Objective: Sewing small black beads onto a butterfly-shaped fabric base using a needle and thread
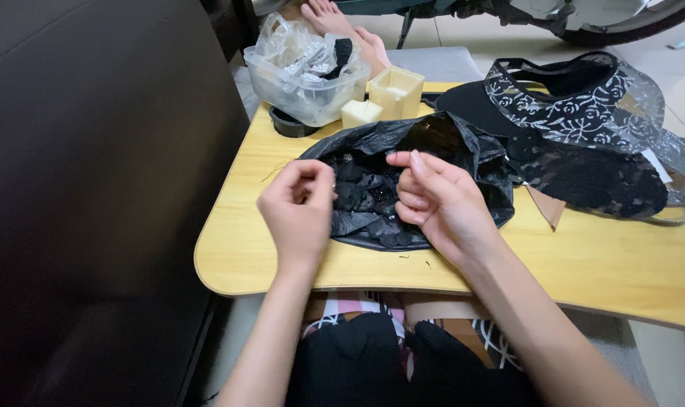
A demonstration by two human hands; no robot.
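Observation:
A black plastic bag lies open on the yellow wooden lap table, with several small black fabric pieces inside. My left hand hovers over the bag's left edge, fingers curled and pinched together; what it pinches is too small to make out. My right hand is over the bag's middle, fingers bent inward, thumb and forefinger close together. A thin thread may run between the hands, but I cannot tell.
A clear plastic tub of silver and black trims stands at the table's back left, beside two cream square blocks. Black lace visor hats lie at the right. A dark sofa side fills the left. Someone's bare feet rest beyond.

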